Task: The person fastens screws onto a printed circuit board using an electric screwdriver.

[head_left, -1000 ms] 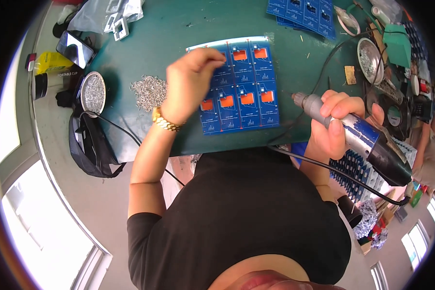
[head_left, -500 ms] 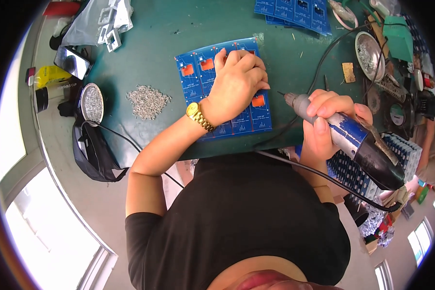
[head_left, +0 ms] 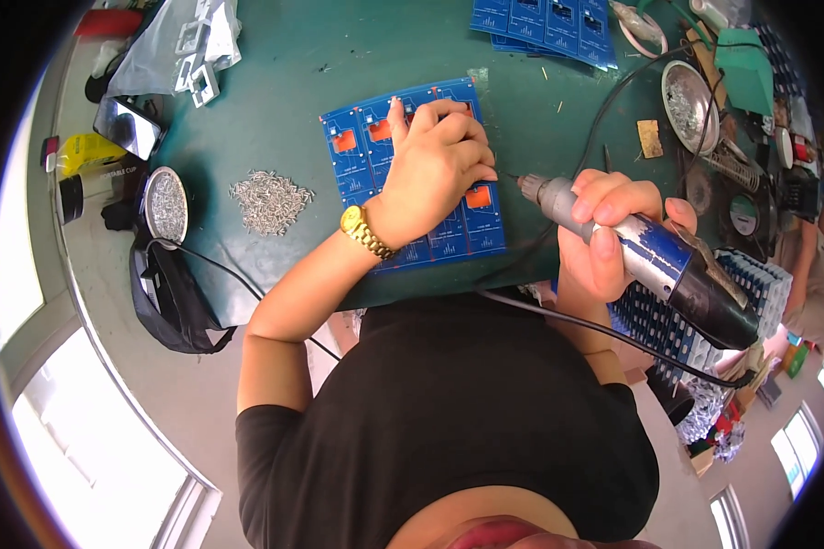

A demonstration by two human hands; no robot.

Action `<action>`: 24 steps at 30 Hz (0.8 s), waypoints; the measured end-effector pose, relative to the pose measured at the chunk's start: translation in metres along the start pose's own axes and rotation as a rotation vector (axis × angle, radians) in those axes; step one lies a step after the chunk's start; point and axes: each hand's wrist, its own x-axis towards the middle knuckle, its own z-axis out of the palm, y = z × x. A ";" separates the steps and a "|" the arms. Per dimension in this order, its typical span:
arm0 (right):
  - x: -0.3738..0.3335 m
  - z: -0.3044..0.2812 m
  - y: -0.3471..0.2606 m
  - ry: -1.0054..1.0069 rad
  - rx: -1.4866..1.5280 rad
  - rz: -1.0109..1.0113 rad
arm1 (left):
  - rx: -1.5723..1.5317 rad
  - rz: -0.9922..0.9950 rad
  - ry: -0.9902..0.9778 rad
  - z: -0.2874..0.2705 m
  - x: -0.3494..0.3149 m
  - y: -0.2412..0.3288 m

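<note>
A blue printed circuit-board panel (head_left: 348,169) with orange patches lies on the green table. Over it rests my left hand (head_left: 435,169), back up, a gold watch on its wrist. Its fingers are bent, with thumb and forefinger closed together near the panel's right side; what they pinch, if anything, is hidden. My right hand (head_left: 604,229) is wrapped round a silver, blue and black electric screwdriver (head_left: 655,252). The tool's thin bit points left, close to the left fingertips. To the panel's left lies a heap of small screws (head_left: 270,201).
A metal dish of screws (head_left: 167,206) stands at the left, another dish (head_left: 689,105) at the far right. More blue panels (head_left: 549,32) are stacked at the back. The screwdriver's black cable (head_left: 604,334) crosses before me. A phone (head_left: 130,126) and a plastic bag (head_left: 156,55) lie left.
The whole scene has shifted slightly left in the view. The screwdriver's tip stays close to my left fingertips; both hands keep nearly the same pose.
</note>
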 end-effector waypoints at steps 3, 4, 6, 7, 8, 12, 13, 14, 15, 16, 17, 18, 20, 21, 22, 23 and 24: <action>0.001 0.006 0.002 0.094 0.081 0.039 | -0.028 -0.027 -0.011 -0.001 0.001 0.000; 0.001 0.007 0.003 0.094 0.078 0.038 | -0.037 -0.035 -0.021 -0.002 0.002 -0.001; 0.002 0.008 0.003 0.118 0.096 0.069 | -0.052 -0.034 -0.018 0.000 0.002 -0.002; 0.001 0.006 0.004 0.116 0.092 0.069 | -0.064 -0.034 -0.016 0.000 0.002 -0.003; 0.000 0.004 0.007 0.076 0.079 0.051 | -0.067 -0.034 -0.014 0.000 0.002 -0.003; 0.004 0.007 0.004 0.062 0.069 0.060 | -0.088 -0.042 -0.005 0.000 0.002 -0.004; 0.005 0.007 0.005 0.058 0.067 0.060 | -0.094 -0.048 -0.003 0.001 0.002 -0.004; 0.005 0.006 0.007 0.018 0.067 0.050 | -0.095 -0.048 0.002 0.000 0.002 -0.004; 0.006 0.006 0.009 -0.023 0.068 0.040 | -0.103 -0.053 -0.006 0.000 0.002 -0.004; 0.008 0.006 0.010 -0.029 0.068 0.040 | -0.110 -0.058 -0.014 0.000 0.003 -0.004; 0.010 0.006 0.010 -0.070 0.052 0.043 | -0.112 -0.062 -0.008 -0.001 0.003 -0.003; 0.011 0.006 0.010 -0.112 0.037 0.046 | -0.121 -0.061 -0.011 -0.001 0.003 -0.003; 0.015 0.017 0.011 -0.076 0.047 0.045 | -0.130 -0.067 -0.006 -0.001 0.002 -0.004; 0.017 0.021 0.011 -0.042 0.018 0.094 | -0.122 -0.060 -0.002 -0.001 0.001 -0.004; 0.019 0.025 0.010 -0.009 -0.013 0.142 | -0.114 -0.053 0.003 0.000 0.000 -0.005; 0.023 0.027 0.011 -0.020 -0.002 0.160 | -0.115 -0.058 0.010 0.001 -0.001 -0.005; 0.026 0.030 0.012 -0.029 0.000 0.162 | -0.115 -0.045 0.023 0.001 -0.001 -0.005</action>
